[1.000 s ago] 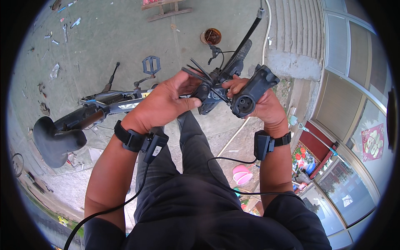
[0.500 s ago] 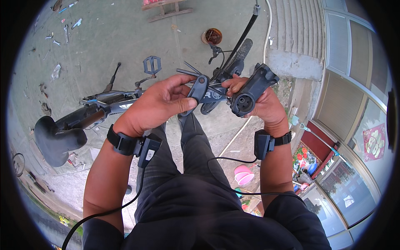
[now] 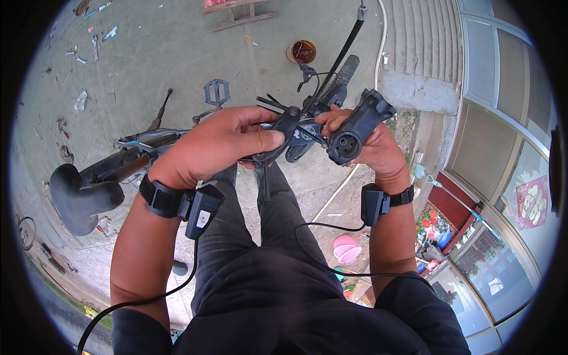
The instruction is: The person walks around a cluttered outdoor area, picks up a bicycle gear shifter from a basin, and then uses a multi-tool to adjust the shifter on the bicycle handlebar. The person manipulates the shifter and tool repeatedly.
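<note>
Midway through the work: black bicycle stem off the bike, clamped in right hand at chest height. Left hand fingers closed on folding hex-key tool, a key beside the stem. Bolt state unclear. Stripped bike frame on the ground below.

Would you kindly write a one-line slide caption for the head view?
Left hand works a folding hex-key tool at a black stem held in the right hand, above a dismantled bicycle.

The stem looks like matt black metal, its bore smooth. The multi-tool is black with thin metal keys. Saddle: smooth matt black. The floor, upper left, is rough grey concrete.
</note>
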`<state>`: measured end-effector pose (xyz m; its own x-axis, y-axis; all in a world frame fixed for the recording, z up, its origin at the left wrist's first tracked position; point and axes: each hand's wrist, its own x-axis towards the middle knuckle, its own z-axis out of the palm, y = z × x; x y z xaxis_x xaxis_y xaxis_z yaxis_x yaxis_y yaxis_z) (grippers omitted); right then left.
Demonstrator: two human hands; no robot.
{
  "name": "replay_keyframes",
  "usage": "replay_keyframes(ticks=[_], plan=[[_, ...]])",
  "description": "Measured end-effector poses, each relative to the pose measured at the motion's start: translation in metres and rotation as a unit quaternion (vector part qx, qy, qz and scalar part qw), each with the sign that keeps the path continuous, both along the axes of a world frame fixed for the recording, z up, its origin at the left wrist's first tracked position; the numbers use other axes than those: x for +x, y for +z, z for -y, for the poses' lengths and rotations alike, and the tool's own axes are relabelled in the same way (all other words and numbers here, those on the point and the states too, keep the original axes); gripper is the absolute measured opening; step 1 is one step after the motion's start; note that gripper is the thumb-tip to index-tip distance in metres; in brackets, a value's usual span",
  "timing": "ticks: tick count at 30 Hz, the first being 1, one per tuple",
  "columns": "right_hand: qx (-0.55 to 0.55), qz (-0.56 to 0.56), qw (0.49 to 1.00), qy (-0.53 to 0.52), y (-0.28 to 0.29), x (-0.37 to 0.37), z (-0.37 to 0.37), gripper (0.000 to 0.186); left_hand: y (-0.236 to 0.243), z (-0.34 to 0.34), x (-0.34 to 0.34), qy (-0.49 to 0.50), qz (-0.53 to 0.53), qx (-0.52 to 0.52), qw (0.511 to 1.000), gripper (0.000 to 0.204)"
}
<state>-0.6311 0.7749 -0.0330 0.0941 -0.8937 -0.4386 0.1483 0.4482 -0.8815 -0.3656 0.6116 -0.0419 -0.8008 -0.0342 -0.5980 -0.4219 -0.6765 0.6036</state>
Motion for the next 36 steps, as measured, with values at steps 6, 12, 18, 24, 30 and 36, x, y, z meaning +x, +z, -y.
replay_keyframes(ticks=[6, 12, 18, 24, 30, 36], plan=[[0.02, 0.021, 0.999, -0.016, 0.002, 0.0, -0.001, 0.053, 0.002, 0.016, -0.01, -0.042, 0.003, -0.024, 0.999, 0.055], [0.001, 0.003, 1.0, 0.008, 0.0, -0.001, -0.001, 0.054, -0.014, 0.011, -0.007, -0.06, -0.03, -0.018, 0.998, 0.052], [-0.005, 0.0, 1.0, 0.0, -0.001, 0.001, -0.003, 0.054, -0.033, -0.031, -0.006, 0.117, -0.119, -0.053, 0.985, 0.051], [0.001, 0.002, 1.0, -0.003, 0.0, 0.001, -0.002, 0.054, -0.045, -0.038, -0.004, 0.152, -0.12, -0.05, 0.98, 0.05], [-0.02, -0.005, 1.0, 0.014, -0.004, -0.001, -0.001, 0.053, -0.043, -0.016, 0.013, 0.099, -0.045, -0.005, 0.994, 0.05], [-0.006, -0.007, 1.0, 0.01, -0.002, -0.002, -0.001, 0.052, -0.026, -0.018, 0.013, 0.068, -0.051, 0.036, 0.996, 0.055]])
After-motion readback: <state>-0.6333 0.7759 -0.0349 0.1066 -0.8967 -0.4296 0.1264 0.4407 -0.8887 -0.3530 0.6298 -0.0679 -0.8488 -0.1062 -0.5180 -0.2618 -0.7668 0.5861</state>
